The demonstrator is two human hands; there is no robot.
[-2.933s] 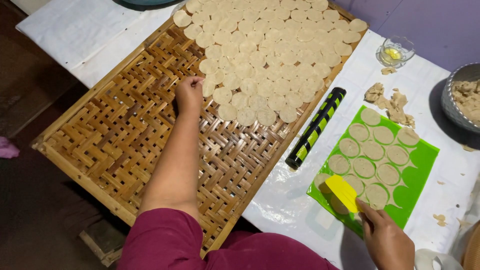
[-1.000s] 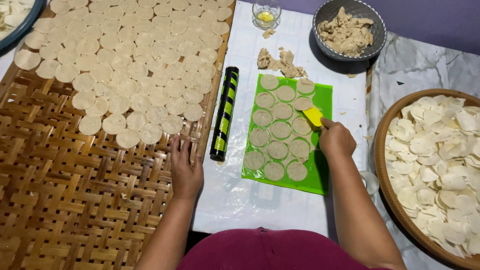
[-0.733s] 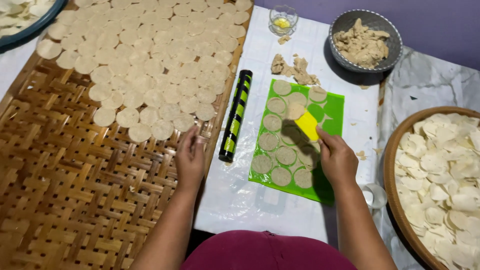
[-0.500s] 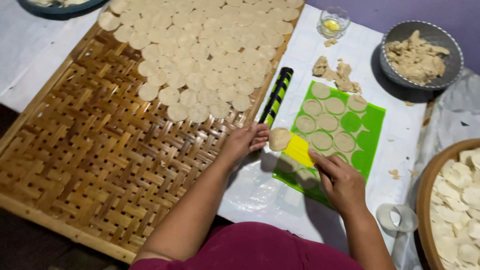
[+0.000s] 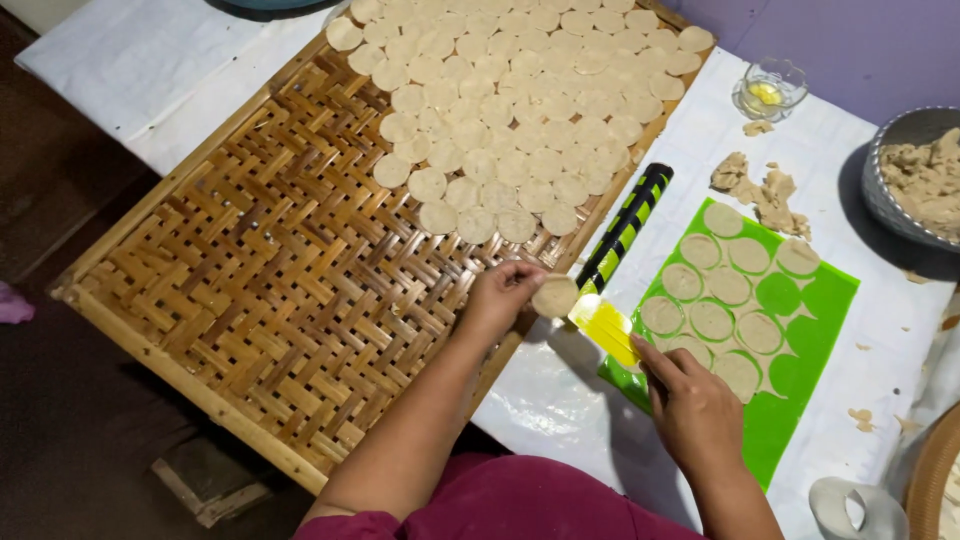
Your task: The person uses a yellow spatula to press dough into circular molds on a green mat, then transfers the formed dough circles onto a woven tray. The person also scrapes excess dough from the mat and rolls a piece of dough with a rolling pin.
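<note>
**Dough disc lifted at the edge of the woven tray**

The left hand (image 5: 497,297) pinches a round dough disc (image 5: 554,296) above the near edge of the woven bamboo tray (image 5: 250,270), whose far half is covered with rows of discs. The right hand (image 5: 695,410) holds a yellow scraper (image 5: 606,328) at the corner of the green mat (image 5: 800,380), which carries more cut discs. A black and green rolling pin (image 5: 625,226) lies between tray and mat.

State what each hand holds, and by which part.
Left hand: a round dough disc, pinched at its edge. Right hand: a yellow scraper, held at its near end.
</note>
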